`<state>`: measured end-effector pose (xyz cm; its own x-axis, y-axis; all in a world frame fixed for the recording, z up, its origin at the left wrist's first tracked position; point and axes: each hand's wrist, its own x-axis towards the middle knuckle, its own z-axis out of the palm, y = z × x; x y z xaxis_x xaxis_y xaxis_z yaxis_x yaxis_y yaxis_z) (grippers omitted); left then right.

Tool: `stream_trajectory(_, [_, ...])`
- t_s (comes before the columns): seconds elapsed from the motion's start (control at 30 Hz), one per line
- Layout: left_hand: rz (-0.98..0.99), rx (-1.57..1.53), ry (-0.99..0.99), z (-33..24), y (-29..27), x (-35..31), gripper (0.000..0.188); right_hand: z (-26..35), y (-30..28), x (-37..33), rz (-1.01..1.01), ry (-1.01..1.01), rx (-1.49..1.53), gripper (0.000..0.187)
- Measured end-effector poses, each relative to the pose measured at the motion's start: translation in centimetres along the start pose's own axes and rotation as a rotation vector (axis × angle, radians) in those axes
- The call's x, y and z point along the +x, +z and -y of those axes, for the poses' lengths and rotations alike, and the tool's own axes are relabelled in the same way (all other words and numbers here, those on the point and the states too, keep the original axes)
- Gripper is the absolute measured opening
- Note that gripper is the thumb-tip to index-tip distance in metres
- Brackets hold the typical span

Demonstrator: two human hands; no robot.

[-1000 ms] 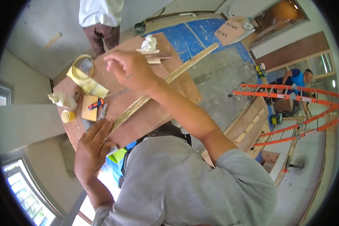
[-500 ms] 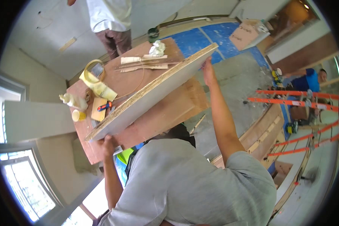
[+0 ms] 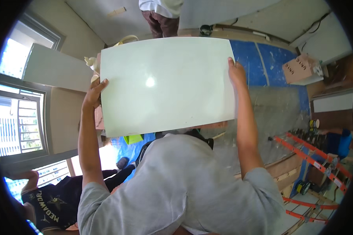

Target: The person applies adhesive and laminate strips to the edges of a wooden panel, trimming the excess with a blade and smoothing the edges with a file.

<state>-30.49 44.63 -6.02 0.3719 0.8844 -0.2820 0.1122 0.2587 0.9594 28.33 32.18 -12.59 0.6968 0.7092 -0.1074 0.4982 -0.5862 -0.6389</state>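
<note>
A large rectangular white board [image 3: 164, 94] with a glossy face is held up flat in front of me, above the work table [image 3: 99, 119]. My left hand [image 3: 94, 93] grips its left edge, thumb on the white face. At the right edge my right hand [image 3: 236, 72] is closed on the board, again with the thumb on top. The board hides most of the table and the things on it. Just past its left edge show a whitish bottle [image 3: 91, 62] and part of a yellow roll [image 3: 128, 38].
An orange ladder [image 3: 310, 160] lies across the right side near a person in blue [image 3: 338, 143]. Blue sheeting [image 3: 252, 62] and a cardboard box [image 3: 300, 69] are at the far right. One person [image 3: 161, 17] stands beyond the table; another in black [image 3: 62, 199] is at lower left.
The board has turned from tilted with its raw edge showing to its white face toward me, now covering the table. My left hand has moved up. A person in black has appeared at lower left.
</note>
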Motion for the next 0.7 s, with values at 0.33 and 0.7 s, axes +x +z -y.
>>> stream_trajectory(0.33, [-0.253, -0.133, -0.387, 12.6, 4.4, -2.5, 0.042, -12.8, 9.7, 0.3, 0.025, -0.045, 0.007, 0.068])
stream_trajectory(0.7, [0.225, -0.239, 0.354, -11.8, 4.1, 0.0, 0.064, -9.7, 7.0, 2.0, 0.084, -0.127, 0.281, 0.064])
